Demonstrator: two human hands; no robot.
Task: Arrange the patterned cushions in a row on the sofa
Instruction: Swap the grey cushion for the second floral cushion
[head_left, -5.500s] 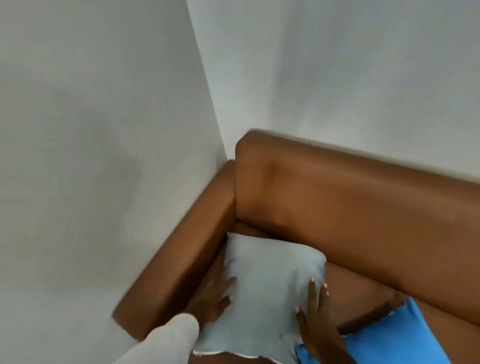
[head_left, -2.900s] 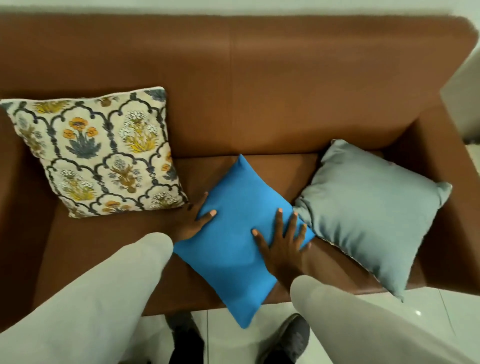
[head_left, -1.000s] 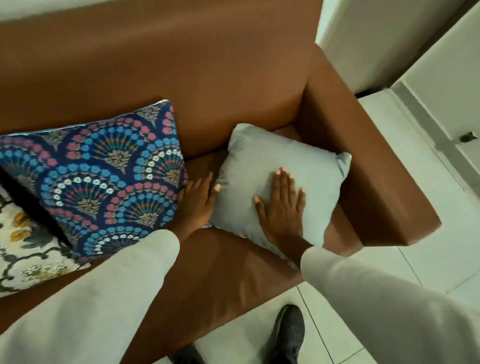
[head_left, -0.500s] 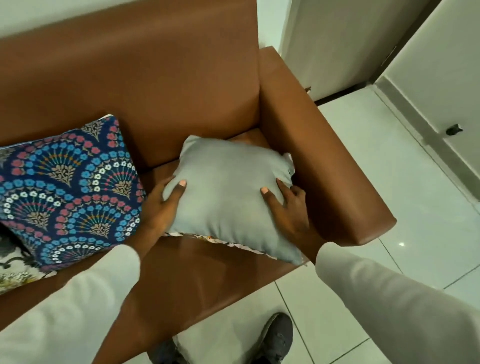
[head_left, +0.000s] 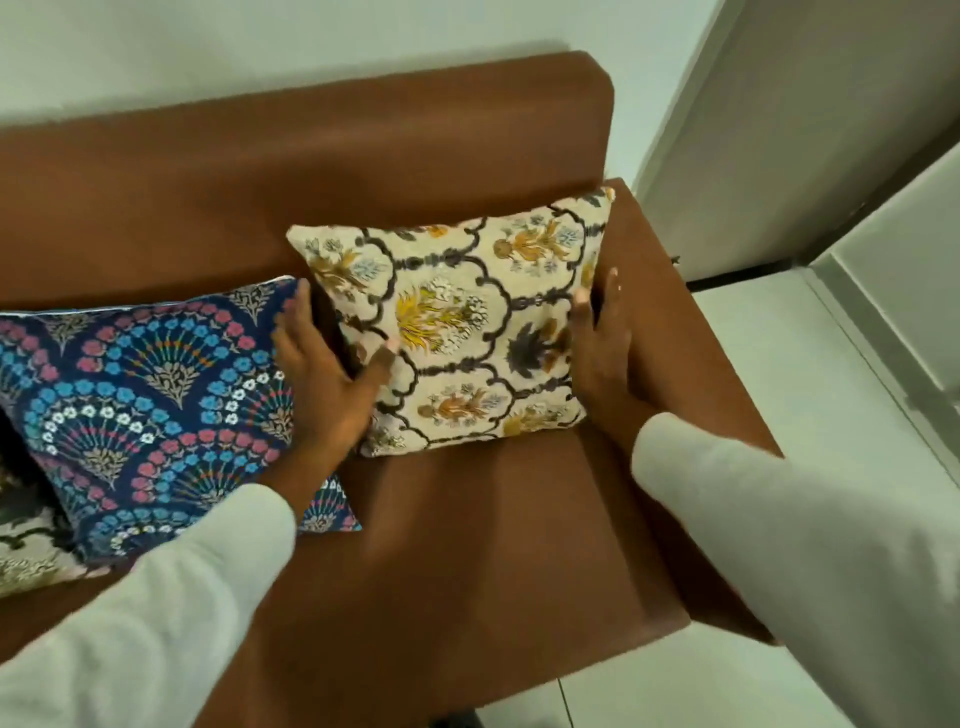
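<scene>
change: the cream floral cushion is now showing its patterned face; half a second ago it was plain grey side up, lying on the seat.
meaning: the flip looks done, so the row is nearly filling out.
position: it is leaning against the sofa backrest by the armrest, just beside the blue fan-pattern cushion.
hands: the left hand and right hand are pressing its two side edges, clamping it between them.

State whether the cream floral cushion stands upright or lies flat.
Upright: the cream floral cushion leans on the sofa backrest, pattern outward, held by both hands.
</scene>
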